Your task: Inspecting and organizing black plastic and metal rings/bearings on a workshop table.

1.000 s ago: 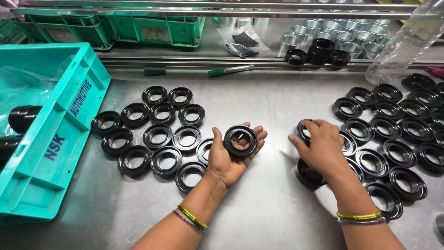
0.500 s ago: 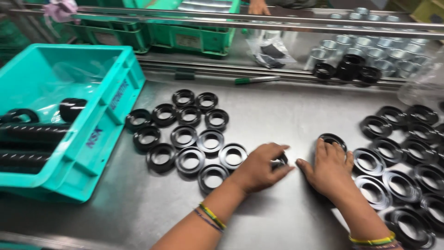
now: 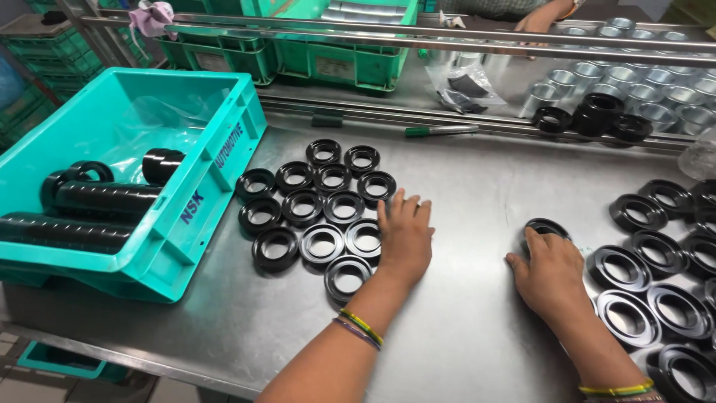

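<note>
Steel bench (image 3: 462,172) | black ring (image 3: 547,226) touching right hand (image 3: 548,272) fingers (image 3: 534,240)

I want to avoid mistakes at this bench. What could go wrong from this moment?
1. The left hand lies flat at the edge of the left group of black rings; a sideways push might scatter its rows.
2. The right hand covers a single ring lying between the groups; it might end up in the wrong group.
</note>
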